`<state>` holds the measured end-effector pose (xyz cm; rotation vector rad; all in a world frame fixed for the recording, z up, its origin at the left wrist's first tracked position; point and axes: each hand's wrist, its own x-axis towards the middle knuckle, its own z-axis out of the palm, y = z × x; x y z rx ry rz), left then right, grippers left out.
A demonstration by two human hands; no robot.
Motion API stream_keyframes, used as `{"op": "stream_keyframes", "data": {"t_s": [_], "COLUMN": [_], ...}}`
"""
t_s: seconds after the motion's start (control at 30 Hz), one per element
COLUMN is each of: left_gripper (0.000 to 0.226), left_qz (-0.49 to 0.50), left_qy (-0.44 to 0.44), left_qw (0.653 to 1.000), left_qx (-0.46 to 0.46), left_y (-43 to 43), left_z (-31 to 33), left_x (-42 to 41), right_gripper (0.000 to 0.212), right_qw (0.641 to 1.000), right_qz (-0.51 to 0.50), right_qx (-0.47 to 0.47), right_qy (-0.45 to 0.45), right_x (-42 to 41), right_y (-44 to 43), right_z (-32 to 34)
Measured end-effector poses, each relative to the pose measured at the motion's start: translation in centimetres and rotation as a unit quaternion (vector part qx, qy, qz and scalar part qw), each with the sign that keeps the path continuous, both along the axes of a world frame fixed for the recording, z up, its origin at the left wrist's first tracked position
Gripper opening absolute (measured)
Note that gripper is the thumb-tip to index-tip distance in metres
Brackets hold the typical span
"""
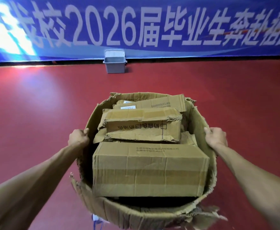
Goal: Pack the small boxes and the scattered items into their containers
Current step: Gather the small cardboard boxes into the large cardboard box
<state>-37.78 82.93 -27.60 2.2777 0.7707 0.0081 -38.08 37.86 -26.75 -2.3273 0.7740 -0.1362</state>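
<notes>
left hand (78,137) at 9 o'clock and right hand (216,137) at 3 o'clock clamp fingers (86,131) on the torn carton (200,123) rim; small boxes (149,170) packed inside, grey bin (114,63) far off at 12 o'clock.

carton (200,117) mouth: packed with small boxes (149,170) | dark gap (149,199): at near wall | red floor (36,105) around: open

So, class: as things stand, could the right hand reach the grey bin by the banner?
Probably not. The right hand grips the rim of the big carton, and the grey bin stands well beyond it across the red floor.
</notes>
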Motion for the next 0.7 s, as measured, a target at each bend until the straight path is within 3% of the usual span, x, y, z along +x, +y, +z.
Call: {"op": "stream_keyframes", "data": {"t_s": [0.33,0.7], "left_gripper": [0.042,0.037], "left_qz": [-0.002,-0.001], "left_qy": [0.040,0.042], "left_qw": [0.999,0.999], "left_qx": [0.019,-0.020], "left_y": [-0.6,0.2], "left_z": [-0.8,-0.4], "left_x": [24.8,53.6], "right_gripper": [0.037,0.036], "right_qw": [0.998,0.998], "right_qz": [0.043,0.066], "right_qx": [0.033,-0.006], "right_qy": [0.037,0.022], "right_x": [28.6,59.2], "right_y": [-0.8,-0.2], "right_z": [-3.4,0.0]}}
